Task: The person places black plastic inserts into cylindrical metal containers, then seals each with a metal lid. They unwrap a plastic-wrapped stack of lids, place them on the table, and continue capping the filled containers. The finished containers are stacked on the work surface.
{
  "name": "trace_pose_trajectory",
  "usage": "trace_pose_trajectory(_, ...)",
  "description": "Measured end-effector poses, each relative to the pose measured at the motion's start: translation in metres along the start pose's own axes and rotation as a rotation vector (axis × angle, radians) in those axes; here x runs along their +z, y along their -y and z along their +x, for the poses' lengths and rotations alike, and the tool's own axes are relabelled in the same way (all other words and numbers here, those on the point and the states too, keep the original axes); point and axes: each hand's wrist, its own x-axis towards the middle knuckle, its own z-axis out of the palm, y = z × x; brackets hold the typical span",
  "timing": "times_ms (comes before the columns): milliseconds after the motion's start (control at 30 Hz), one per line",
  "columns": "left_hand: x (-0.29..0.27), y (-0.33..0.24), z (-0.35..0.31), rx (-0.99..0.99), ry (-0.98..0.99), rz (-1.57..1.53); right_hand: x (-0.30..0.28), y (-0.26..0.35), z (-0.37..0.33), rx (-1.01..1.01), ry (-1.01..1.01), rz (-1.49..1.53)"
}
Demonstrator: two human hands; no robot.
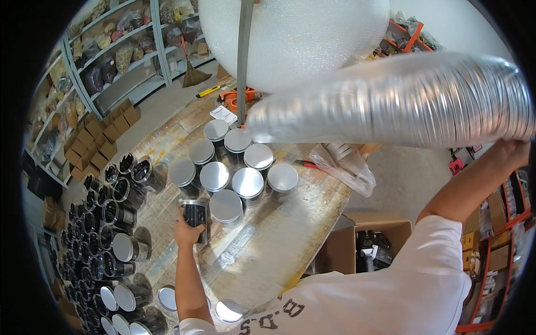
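My left hand is wrapped round a clear jar with dark contents, which stands on the wooden table. Just right of it and beyond is a group of several jars with flat silver lids. My right arm reaches out to the far right, where my right hand grips the end of a long clear plastic sleeve of stacked silver lids. The sleeve is held up over the table's far right side, its left end blurred. Part of my right hand's fingers is hidden behind it.
Many open jars with dark contents crowd the left. Loose silver lids lie nearby. A metal upright rises behind the lidded jars, before a bubble wrap roll. An open cardboard box sits right of the table.
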Motion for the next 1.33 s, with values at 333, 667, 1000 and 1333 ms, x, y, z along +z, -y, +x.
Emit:
trace_pose_trajectory(333,0.022,-0.004,-0.040,0.131,-0.525,-1.071,-0.125,-0.097,-0.156,0.462,-0.301,-0.172)
trace_pose_trajectory(667,0.053,-0.019,0.005,0.076,-0.772,-1.075,-0.439,-0.107,-0.361,1.294,-0.334,-0.133)
trace_pose_trajectory(1000,0.096,-0.015,-0.030,0.147,-0.293,-1.120,-0.472,-0.074,-0.323,2.331,0.895,-0.706)
trace_pose_trajectory(1333,0.064,0.012,-0.056,0.088,-0.410,-0.836,0.093,0.077,-0.613,0.467,2.179,0.786)
